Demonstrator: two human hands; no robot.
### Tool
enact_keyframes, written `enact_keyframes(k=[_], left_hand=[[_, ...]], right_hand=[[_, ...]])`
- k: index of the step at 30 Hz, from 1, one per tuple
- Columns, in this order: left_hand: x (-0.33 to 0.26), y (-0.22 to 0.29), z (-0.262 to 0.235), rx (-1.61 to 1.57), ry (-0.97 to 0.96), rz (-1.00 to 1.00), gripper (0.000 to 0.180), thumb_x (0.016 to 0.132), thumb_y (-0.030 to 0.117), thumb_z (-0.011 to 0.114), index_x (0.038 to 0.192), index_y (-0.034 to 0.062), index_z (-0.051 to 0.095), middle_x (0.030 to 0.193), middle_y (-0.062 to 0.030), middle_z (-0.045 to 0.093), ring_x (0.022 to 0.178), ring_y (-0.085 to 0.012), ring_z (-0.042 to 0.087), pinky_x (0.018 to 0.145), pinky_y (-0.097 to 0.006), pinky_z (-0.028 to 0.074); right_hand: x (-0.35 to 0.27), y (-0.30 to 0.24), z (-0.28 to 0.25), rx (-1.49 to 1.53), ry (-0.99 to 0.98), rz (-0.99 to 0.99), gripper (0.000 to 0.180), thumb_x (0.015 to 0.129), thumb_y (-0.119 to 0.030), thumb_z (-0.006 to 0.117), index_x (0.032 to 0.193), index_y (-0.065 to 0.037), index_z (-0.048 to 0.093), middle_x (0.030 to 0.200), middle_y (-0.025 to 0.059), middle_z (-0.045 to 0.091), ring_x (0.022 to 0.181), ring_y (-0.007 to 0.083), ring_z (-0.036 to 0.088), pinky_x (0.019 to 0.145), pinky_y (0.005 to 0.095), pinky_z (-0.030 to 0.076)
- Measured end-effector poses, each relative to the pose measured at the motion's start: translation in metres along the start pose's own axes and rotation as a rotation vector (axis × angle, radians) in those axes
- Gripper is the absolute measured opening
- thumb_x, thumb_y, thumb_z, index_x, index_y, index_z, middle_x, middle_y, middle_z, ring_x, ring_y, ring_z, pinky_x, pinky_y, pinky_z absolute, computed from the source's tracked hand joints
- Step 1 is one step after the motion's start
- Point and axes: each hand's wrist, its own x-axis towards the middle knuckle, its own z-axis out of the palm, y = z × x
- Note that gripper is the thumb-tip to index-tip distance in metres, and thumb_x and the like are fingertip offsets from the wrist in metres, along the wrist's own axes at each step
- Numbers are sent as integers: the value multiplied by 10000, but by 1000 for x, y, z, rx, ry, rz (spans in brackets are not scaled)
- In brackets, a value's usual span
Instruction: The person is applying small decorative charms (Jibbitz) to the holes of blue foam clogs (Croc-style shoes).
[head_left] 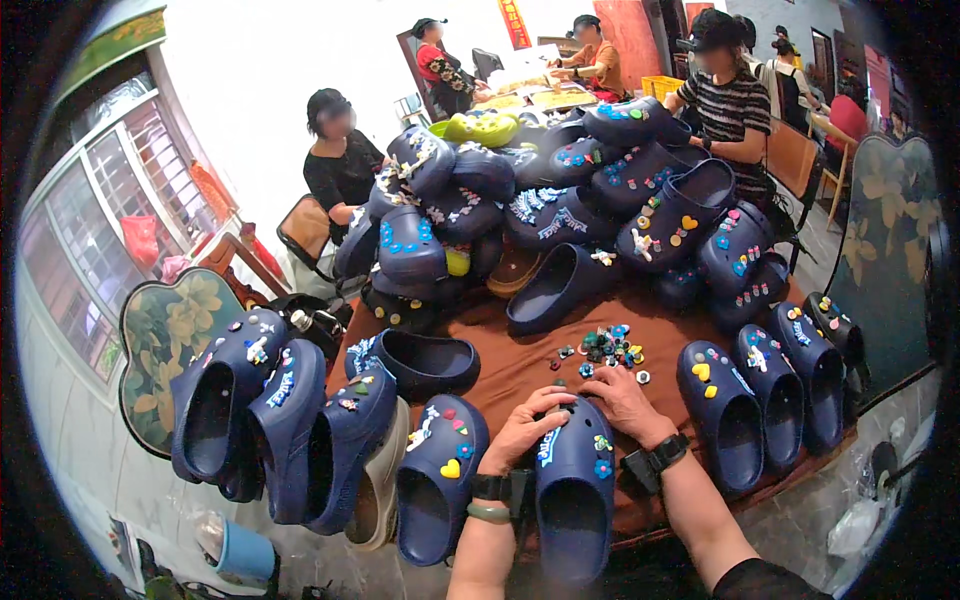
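Likely decorating step: my left hand [535, 428] and right hand [630, 408] clasp the toe of a navy-blue, rubbery clog [572, 465] at the brown-clothed tabletop's [655, 325] near edge; next push probably needs firm bracing.

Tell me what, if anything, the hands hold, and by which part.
Left hand: the navy clog, by its toe end. Right hand: also at the toe; grip unclear.

The left hand [533, 425] and right hand [630, 405] touch the toe of a navy clog [572, 462] between them. Just beyond the hands lie small colourful charms [612, 347] on brown cloth [510, 372]; farther out rises a clog heap [548, 215]. Decorated clogs flank the hands: a left row [440, 475] and a right row [722, 410].
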Motion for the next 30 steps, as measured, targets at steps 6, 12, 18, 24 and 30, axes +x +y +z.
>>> enact_keyframes(k=[6, 12, 18, 24, 30], left_hand=[[4, -3, -1, 7, -6, 7, 289, 856, 126, 647, 1141, 79, 656, 1304, -72, 500, 1272, -194, 413, 1062, -325, 296], [2, -3, -1, 23, -4, 16, 283, 858, 130, 644, 1136, 78, 657, 1303, -70, 500, 1271, -191, 413, 1057, -323, 301], [-5, -4, 1, 10, 5, 18, 289, 854, 144, 651, 1136, 79, 656, 1289, -66, 511, 1258, -191, 427, 1052, -325, 311], [8, -22, 0, -6, 34, 60, 245, 887, 171, 615, 1105, 65, 654, 1144, -53, 594, 1177, -187, 491, 1014, -315, 356], [4, -5, -1, -105, 95, 21, 305, 994, 228, 467, 1174, 30, 614, 1135, 7, 592, 947, -88, 535, 863, -234, 422]], right_hand=[[-1, 8, 9, 84, 98, 87, 310, 749, -18, 648, 1049, -86, 605, 987, 115, 574, 946, 321, 539, 834, 417, 439], [-2, 6, 5, 84, 106, 150, 279, 756, -14, 649, 1026, -71, 609, 942, 119, 579, 920, 318, 545, 804, 426, 447], [-6, -1, 2, -39, 129, 185, 182, 778, -59, 655, 958, -84, 638, 914, 108, 587, 883, 311, 551, 752, 416, 441], [-8, 23, 2, 59, 324, 208, 212, 802, -93, 654, 1012, -70, 639, 919, 145, 634, 901, 324, 583, 779, 422, 456], [13, 7, -7, 782, 317, 517, 157, 880, -104, 640, 1021, -38, 632, 894, 26, 648, 812, 110, 591, 733, 254, 471]])
